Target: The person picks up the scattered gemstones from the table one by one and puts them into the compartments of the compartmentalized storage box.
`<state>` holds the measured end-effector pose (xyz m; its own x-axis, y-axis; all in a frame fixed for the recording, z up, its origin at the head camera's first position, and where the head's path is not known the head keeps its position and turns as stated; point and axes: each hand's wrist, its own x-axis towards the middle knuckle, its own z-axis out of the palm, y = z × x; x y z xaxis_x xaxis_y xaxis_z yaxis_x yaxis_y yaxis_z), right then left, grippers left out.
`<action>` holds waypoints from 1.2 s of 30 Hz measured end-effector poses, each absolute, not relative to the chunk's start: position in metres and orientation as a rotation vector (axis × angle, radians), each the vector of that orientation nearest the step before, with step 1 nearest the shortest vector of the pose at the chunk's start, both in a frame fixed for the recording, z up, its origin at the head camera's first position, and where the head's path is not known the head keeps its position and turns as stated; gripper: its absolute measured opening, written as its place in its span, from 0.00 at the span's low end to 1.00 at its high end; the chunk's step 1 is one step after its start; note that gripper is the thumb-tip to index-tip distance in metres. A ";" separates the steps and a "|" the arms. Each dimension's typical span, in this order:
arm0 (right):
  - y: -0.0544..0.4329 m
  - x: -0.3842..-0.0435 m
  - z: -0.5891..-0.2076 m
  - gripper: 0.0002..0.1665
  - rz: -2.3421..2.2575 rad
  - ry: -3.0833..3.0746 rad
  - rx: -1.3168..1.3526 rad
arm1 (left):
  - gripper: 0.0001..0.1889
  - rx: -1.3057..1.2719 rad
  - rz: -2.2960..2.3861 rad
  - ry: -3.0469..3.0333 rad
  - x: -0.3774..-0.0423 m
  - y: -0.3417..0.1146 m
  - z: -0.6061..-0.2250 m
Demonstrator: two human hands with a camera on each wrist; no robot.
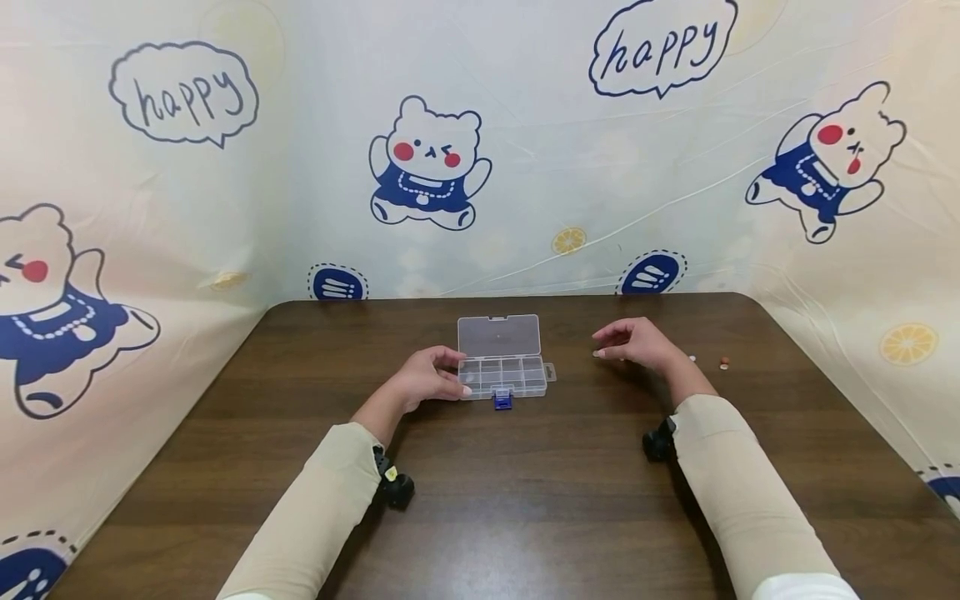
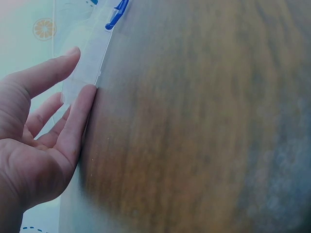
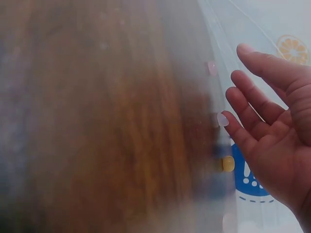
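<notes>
A clear plastic compartment box (image 1: 502,379) stands on the table with its lid (image 1: 498,337) raised at the back and a blue latch (image 1: 502,400) at the front. My left hand (image 1: 427,377) holds the box's left end, thumb at the front corner and fingers further back. In the left wrist view the thumb and fingers lie about the clear box wall (image 2: 87,73). My right hand (image 1: 637,343) hovers low right of the box, fingers spread. Near its fingertips in the right wrist view are a pink piece (image 3: 211,67), a whitish oval (image 3: 222,119), perhaps a fingernail, and a yellow piece (image 3: 228,164).
Small white and brown pieces (image 1: 723,364) lie on the brown table (image 1: 495,500) to the right of my right hand. Another small white piece (image 1: 692,358) sits by the right wrist. A printed cloth (image 1: 525,167) hangs behind the table's far edge.
</notes>
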<state>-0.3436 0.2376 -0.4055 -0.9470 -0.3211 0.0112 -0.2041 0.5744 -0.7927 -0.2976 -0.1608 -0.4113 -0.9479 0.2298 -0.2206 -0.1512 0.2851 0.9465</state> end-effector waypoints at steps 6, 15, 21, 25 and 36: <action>0.237 -0.347 -0.406 0.19 -1.255 2.670 -0.444 | 0.34 0.071 1.702 2.245 -0.298 -0.161 -0.412; 0.240 -0.353 -0.407 0.17 -1.182 2.669 -0.496 | 0.34 0.067 1.693 2.249 -0.300 -0.161 -0.410; 0.239 -0.357 -0.411 0.15 -1.145 2.687 -0.559 | 0.34 0.067 1.697 2.247 -0.299 -0.162 -0.409; 0.238 -0.359 -0.412 0.13 -1.124 2.716 -0.588 | 0.34 0.068 1.703 2.247 -0.300 -0.162 -0.410; 0.234 -0.361 -0.416 0.06 -1.113 2.751 -0.570 | 0.34 0.060 1.688 2.235 -0.299 -0.162 -0.412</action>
<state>-0.3606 0.2343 -0.4158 -0.9220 -0.3861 0.0295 -0.2981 0.6590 -0.6906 -0.2991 -0.1620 -0.4117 -0.9419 0.2340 -0.2408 -0.1676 0.2936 0.9411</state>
